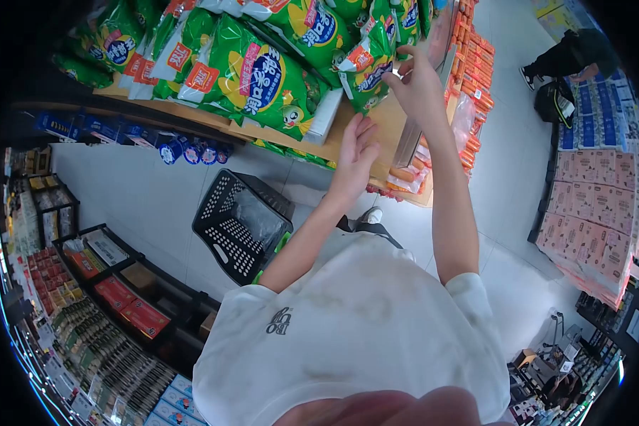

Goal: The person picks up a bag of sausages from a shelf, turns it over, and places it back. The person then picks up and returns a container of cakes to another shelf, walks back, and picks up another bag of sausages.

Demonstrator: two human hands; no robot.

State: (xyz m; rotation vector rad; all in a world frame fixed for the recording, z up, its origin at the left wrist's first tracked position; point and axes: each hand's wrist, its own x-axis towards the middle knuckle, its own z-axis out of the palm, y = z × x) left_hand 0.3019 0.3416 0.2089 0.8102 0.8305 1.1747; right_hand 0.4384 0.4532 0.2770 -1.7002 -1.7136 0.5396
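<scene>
Green bags [252, 74] with red and white labels lie piled on a wooden shelf [387, 128]. One smaller green bag [369, 67] stands at the right end of the pile, near a white box [324, 117]. My right hand [413, 82] is at the right side of this bag, its thumb and fingers apart around the bag's edge; whether it grips the bag is unclear. Just below the bag is my left hand [358, 153], palm turned inward, fingers apart, holding nothing.
A black basket [241, 224] stands on the floor at the left, below the shelf. Orange-red packs [476, 78] line the shelf's right side. A person [575, 57] is at the upper right beside stacked pink cartons [589, 192].
</scene>
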